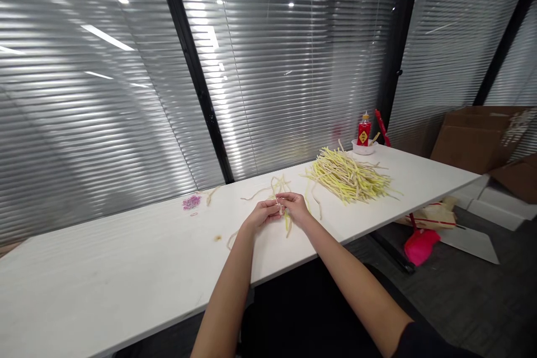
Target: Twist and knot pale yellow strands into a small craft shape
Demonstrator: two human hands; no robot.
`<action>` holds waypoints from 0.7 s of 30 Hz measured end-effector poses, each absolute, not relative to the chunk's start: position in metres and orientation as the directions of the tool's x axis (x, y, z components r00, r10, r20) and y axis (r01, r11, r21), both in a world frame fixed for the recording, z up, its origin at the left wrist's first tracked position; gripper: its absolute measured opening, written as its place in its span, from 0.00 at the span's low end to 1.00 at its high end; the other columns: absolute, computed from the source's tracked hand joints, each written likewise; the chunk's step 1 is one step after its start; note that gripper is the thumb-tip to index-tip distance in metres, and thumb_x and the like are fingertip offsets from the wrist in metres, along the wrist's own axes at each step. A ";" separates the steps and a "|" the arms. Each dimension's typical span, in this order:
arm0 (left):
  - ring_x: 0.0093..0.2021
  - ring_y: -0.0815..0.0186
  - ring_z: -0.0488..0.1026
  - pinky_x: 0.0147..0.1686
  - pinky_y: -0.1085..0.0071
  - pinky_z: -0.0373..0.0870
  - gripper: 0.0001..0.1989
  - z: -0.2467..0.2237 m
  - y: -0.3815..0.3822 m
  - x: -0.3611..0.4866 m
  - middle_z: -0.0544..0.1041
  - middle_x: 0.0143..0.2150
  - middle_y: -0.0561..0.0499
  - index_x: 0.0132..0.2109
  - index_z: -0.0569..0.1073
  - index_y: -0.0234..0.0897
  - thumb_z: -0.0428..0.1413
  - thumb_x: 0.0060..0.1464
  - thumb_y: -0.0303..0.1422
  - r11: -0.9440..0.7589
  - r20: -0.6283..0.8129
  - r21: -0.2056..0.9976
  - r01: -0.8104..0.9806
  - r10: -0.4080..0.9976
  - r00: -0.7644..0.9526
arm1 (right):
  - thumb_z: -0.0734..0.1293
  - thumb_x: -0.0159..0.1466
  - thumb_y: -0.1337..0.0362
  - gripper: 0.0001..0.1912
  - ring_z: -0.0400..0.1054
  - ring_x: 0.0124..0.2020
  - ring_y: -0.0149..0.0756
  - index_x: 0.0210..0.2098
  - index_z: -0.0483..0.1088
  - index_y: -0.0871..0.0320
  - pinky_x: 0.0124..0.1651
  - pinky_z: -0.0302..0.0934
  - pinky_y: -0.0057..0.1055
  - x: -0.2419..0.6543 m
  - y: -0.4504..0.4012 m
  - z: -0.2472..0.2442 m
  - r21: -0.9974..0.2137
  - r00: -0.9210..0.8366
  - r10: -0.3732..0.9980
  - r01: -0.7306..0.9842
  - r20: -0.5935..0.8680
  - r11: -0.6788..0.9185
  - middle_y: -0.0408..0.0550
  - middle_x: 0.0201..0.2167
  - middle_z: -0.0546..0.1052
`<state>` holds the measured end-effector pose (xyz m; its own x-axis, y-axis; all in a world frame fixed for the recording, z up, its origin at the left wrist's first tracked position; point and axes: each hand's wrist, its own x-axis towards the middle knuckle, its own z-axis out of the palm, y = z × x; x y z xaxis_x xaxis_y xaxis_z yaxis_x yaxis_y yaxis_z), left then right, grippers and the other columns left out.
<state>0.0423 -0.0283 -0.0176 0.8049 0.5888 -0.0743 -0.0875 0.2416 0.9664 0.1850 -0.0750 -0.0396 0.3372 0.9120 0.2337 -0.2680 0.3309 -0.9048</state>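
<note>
Both hands meet over the white table point(159, 268) near its front edge. My left hand point(265, 213) has its fingers closed on yellow and cream strands point(287, 224). My right hand point(295, 206) pinches the same strands from the right side. Loose ends stick out beyond the fingers and below them, and one pale strand curves out left of my left wrist. Just where the fingertips meet, the details are too small to make out. To the right lies a large pile of yellow and cream strands point(350, 176).
Small pink and purple bands point(192, 202) and a short cream strand point(212, 196) lie at the back left. A red bottle point(363, 131) stands in a clear tub point(364, 149) at the back right. Cardboard boxes point(474, 137) are beyond the table. Blinds line the back.
</note>
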 end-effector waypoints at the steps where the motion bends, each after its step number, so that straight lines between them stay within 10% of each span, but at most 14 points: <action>1: 0.39 0.69 0.72 0.46 0.72 0.68 0.18 -0.018 -0.028 0.042 0.75 0.42 0.44 0.45 0.75 0.32 0.63 0.45 0.32 0.237 -0.072 0.968 -0.086 0.589 0.805 | 0.74 0.45 0.61 0.15 0.67 0.24 0.32 0.33 0.76 0.60 0.30 0.61 0.30 0.185 -0.074 -0.041 -0.908 0.340 0.910 -0.258 0.235 0.331 0.49 0.26 0.76; 21: 0.33 0.73 0.69 0.40 0.76 0.66 0.11 -0.012 -0.031 0.042 0.73 0.31 0.49 0.35 0.76 0.28 0.64 0.40 0.26 0.311 -0.075 0.942 -0.128 0.564 0.822 | 0.75 0.45 0.66 0.17 0.62 0.24 0.23 0.34 0.70 0.58 0.27 0.54 0.21 0.185 -0.083 -0.028 -0.799 0.270 0.944 -0.518 0.188 0.307 0.41 0.28 0.72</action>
